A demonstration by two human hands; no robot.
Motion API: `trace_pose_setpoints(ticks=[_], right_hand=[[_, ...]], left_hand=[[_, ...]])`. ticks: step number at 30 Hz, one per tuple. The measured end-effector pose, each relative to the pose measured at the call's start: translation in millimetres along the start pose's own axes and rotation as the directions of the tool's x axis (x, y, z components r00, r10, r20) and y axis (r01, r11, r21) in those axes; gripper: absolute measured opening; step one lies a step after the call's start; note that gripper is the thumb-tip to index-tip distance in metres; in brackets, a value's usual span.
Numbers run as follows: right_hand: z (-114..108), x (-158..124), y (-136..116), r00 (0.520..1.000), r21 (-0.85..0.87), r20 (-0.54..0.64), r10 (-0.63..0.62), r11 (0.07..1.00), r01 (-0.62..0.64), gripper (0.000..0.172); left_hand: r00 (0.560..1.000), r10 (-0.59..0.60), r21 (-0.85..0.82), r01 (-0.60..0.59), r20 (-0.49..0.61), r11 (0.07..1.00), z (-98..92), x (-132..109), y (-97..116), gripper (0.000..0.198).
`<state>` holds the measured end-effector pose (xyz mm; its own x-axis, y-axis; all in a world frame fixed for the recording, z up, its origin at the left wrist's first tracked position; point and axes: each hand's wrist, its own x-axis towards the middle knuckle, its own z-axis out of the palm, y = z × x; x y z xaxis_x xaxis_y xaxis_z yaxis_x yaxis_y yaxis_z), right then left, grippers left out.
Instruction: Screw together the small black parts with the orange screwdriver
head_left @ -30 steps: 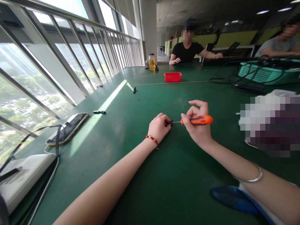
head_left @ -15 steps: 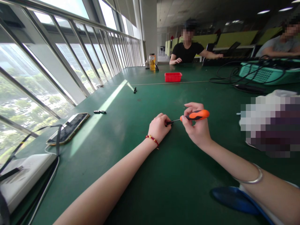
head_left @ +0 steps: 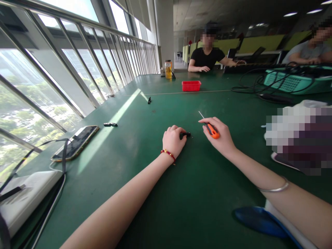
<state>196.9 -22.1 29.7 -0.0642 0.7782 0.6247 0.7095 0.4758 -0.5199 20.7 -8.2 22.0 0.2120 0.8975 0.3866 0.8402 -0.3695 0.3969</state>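
Observation:
My left hand (head_left: pixel 174 141) rests on the green table, its fingers closed around a small black part (head_left: pixel 185 134) whose right end sticks out; the rest is hidden in the grip. A tiny bright speck lies just right of that part. Off to the right, my right hand (head_left: pixel 218 133) holds a screwdriver (head_left: pixel 213 131) with an orange and black handle. Its thin metal shaft points up and to the left, away from the black part. Two more small black pieces lie on the table, one (head_left: pixel 110 124) in the sunlit strip and another (head_left: pixel 149 100) farther back.
A phone (head_left: pixel 75 143) and a white power strip (head_left: pixel 31 193) with cables lie at left, beside the railing. A red tray (head_left: pixel 191 86) and a jar (head_left: pixel 168 70) stand farther back. A teal basket (head_left: pixel 287 82) with black cables is at right. Two people sit across the table.
The screwdriver has come away from the black part and turned in my right hand, its tip now up and left. My left hand stays in place, with more of the part showing.

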Motion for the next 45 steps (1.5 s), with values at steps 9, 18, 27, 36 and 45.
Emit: trace_pose_setpoints(ticks=[9, 18, 27, 36, 45], right_hand=[[11.6, -0.5, 16.6, 0.986, 0.037, 0.168, 0.019, 0.999, -0.025, 0.027], [14.2, -1.1, 14.3, 0.982, 0.072, 0.191, 0.009, 0.997, -0.023, 0.026], [13.9, -1.1, 14.0, 0.979, 0.070, 0.202, 0.021, 0.997, -0.036, 0.026], [11.1, -1.7, 12.2, 0.979, 0.087, 0.199, 0.040, 0.995, -0.058, 0.024], [10.8, -2.2, 11.8, 0.982, 0.102, 0.185, 0.032, 0.993, -0.052, 0.024]], left_hand=[[0.950, 0.311, 0.189, -0.312, 0.033, 0.931, -2.0, -2.3, 6.4, 0.024], [0.932, 0.360, 0.207, -0.362, 0.049, 0.909, 0.9, -0.6, 5.8, 0.019], [0.932, 0.357, 0.197, -0.364, 0.068, 0.910, 0.9, -0.9, 7.4, 0.014], [0.951, 0.296, 0.236, -0.268, -0.089, 0.934, -8.0, 7.7, -11.4, 0.018], [0.944, 0.325, 0.217, -0.305, -0.061, 0.927, -6.7, 8.0, -14.6, 0.017]])
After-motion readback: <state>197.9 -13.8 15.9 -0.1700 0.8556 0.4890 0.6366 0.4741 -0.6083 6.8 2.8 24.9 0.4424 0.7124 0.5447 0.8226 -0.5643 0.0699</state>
